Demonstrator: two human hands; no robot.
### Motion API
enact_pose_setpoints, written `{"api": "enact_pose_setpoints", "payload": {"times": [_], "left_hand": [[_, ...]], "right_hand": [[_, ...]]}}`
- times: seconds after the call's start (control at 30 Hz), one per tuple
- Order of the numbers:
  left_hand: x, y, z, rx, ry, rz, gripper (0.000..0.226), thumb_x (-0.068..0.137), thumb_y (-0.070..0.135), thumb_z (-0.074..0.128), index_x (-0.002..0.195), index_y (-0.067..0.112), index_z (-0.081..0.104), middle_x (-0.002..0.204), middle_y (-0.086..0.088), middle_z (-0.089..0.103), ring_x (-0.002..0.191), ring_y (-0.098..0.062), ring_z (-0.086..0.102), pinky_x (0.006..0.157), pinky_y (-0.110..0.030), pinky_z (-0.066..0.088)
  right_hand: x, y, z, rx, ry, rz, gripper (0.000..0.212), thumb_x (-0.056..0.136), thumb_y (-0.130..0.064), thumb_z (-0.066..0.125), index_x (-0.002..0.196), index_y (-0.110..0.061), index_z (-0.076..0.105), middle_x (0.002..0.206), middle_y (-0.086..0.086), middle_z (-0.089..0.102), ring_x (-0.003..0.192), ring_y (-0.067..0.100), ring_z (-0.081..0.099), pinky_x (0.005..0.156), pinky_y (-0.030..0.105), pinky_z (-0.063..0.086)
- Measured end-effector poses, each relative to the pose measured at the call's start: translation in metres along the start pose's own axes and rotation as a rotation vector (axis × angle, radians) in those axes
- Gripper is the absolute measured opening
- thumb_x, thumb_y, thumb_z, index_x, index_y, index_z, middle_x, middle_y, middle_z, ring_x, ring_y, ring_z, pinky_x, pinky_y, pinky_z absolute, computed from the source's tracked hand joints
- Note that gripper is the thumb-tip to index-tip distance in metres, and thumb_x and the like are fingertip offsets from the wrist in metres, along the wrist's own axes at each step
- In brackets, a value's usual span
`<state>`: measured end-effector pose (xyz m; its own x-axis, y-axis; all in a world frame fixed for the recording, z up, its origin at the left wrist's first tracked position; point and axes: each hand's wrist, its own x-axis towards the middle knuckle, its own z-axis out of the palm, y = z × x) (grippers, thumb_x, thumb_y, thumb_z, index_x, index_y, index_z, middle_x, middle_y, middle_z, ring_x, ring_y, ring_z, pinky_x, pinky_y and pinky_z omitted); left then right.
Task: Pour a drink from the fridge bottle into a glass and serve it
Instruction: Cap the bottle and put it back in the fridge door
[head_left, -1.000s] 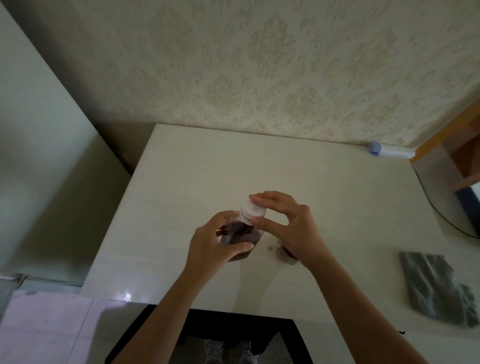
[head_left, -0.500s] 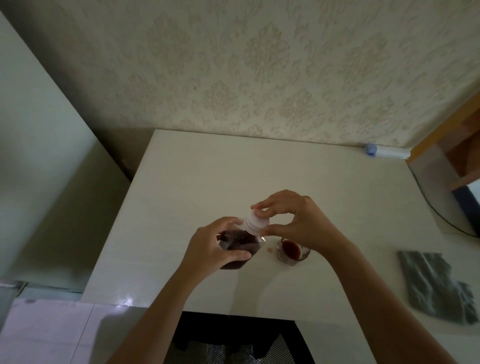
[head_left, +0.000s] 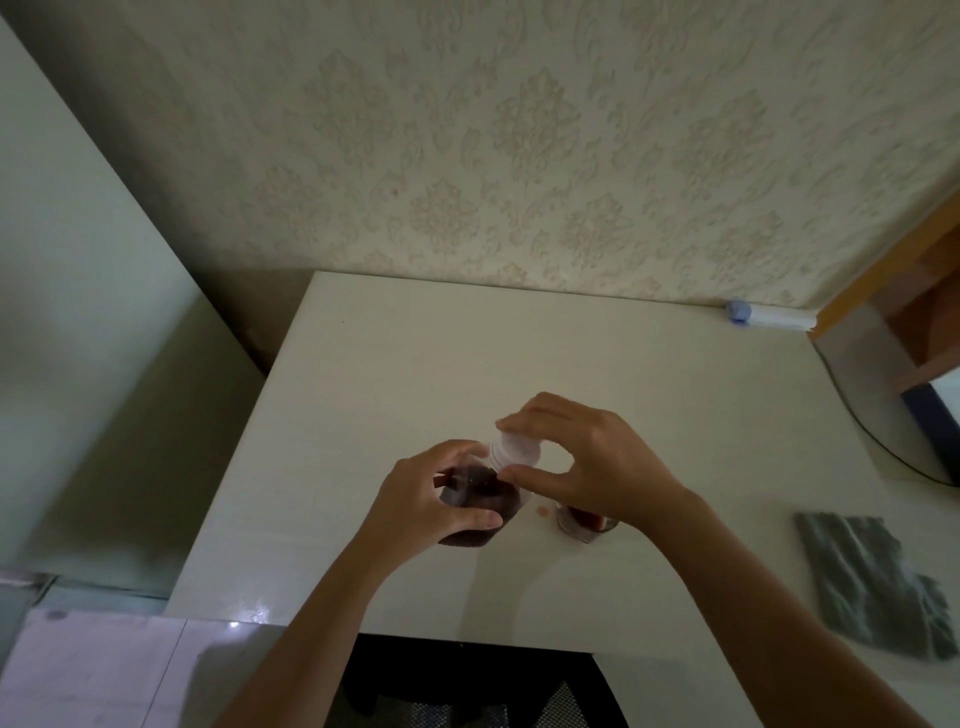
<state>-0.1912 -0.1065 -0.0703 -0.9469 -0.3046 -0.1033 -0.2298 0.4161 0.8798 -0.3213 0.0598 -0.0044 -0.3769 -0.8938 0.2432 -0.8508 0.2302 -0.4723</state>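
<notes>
While L hand (head_left: 415, 499) grips bottle (head_left: 480, 499) — R hand (head_left: 597, 467) pinches cap (head_left: 516, 451).

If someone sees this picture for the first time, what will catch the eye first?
Two hands meet mid-table: the left hand grips a bottle of dark drink, and the right hand pinches its white cap. Under the right wrist stands a glass of dark drink. A grey cloth lies at the right.

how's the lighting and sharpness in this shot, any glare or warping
Head view: dim, greenish light, so the bottle held by the left hand reads nearly black; the right hand pinching the white cap is slightly soft; a small glare spot sits on the table's near left edge; wide-angle warping bends the table's edges; the grey cloth is smeared.
</notes>
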Motion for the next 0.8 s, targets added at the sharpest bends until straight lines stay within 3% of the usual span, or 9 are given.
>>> {"api": "enact_pose_setpoints", "payload": {"times": [0.07, 0.17, 0.3, 0.47, 0.63, 0.7, 0.8], "left_hand": [[0.0, 0.002, -0.002, -0.003, -0.041, 0.002, 0.061, 0.054, 0.037, 0.089, 0.099, 0.058, 0.055, 0.099, 0.033, 0.065, 0.101, 0.006, 0.06, 0.096, -0.028, 0.049], [-0.001, 0.002, -0.002, -0.038, -0.076, 0.002, 0.063, 0.056, 0.033, 0.09, 0.108, 0.048, 0.057, 0.102, 0.026, 0.068, 0.102, 0.003, 0.062, 0.097, -0.033, 0.05], [-0.004, 0.006, -0.001, -0.032, -0.043, 0.04, 0.06, 0.054, 0.038, 0.089, 0.103, 0.052, 0.058, 0.102, 0.027, 0.068, 0.101, 0.003, 0.062, 0.094, -0.031, 0.051], [-0.011, 0.008, 0.01, 0.069, 0.176, 0.029, 0.06, 0.049, 0.054, 0.083, 0.104, 0.048, 0.06, 0.087, 0.039, 0.063, 0.091, 0.004, 0.063, 0.082, -0.026, 0.055], [-0.011, 0.014, 0.023, 0.447, 0.455, 0.08, 0.061, 0.057, 0.057, 0.081, 0.111, 0.034, 0.063, 0.092, 0.016, 0.072, 0.078, -0.007, 0.066, 0.06, -0.015, 0.04], [-0.01, 0.015, 0.02, 0.434, 0.441, 0.072, 0.062, 0.056, 0.058, 0.08, 0.111, 0.035, 0.063, 0.092, 0.017, 0.072, 0.078, -0.006, 0.066, 0.062, -0.014, 0.04], [-0.006, 0.012, 0.005, 0.163, 0.238, 0.028, 0.065, 0.05, 0.06, 0.079, 0.11, 0.04, 0.063, 0.095, 0.023, 0.071, 0.087, 0.003, 0.065, 0.079, -0.022, 0.052]], "right_hand": [[0.004, 0.001, -0.001, -0.049, 0.001, -0.014, 0.038, 0.082, -0.055, 0.06, 0.104, -0.025, 0.059, 0.091, -0.015, 0.059, 0.075, 0.002, 0.052, 0.061, 0.026, 0.048], [0.008, -0.002, 0.0, -0.099, 0.014, -0.064, 0.035, 0.083, -0.056, 0.056, 0.095, -0.023, 0.055, 0.082, -0.019, 0.049, 0.068, 0.002, 0.042, 0.056, 0.021, 0.041], [0.012, -0.006, 0.01, -0.112, 0.088, -0.043, 0.033, 0.081, -0.049, 0.054, 0.082, -0.016, 0.055, 0.063, -0.009, 0.048, 0.053, 0.009, 0.037, 0.045, 0.024, 0.034], [0.017, -0.012, 0.021, -0.141, 0.161, 0.153, 0.034, 0.079, -0.053, 0.048, 0.075, -0.019, 0.05, 0.05, -0.011, 0.04, 0.042, 0.01, 0.036, 0.043, 0.02, 0.031], [0.023, -0.02, 0.028, -0.132, 0.24, 0.475, 0.032, 0.082, -0.047, 0.055, 0.073, -0.018, 0.049, 0.048, -0.007, 0.046, 0.043, 0.014, 0.046, 0.045, 0.025, 0.036], [0.024, -0.021, 0.026, -0.132, 0.239, 0.511, 0.033, 0.082, -0.051, 0.055, 0.075, -0.02, 0.048, 0.048, -0.01, 0.042, 0.043, 0.009, 0.042, 0.046, 0.023, 0.033], [0.019, -0.018, 0.013, -0.089, 0.153, 0.328, 0.038, 0.08, -0.062, 0.047, 0.089, -0.026, 0.056, 0.061, -0.016, 0.054, 0.052, 0.003, 0.048, 0.053, 0.019, 0.037]]}}
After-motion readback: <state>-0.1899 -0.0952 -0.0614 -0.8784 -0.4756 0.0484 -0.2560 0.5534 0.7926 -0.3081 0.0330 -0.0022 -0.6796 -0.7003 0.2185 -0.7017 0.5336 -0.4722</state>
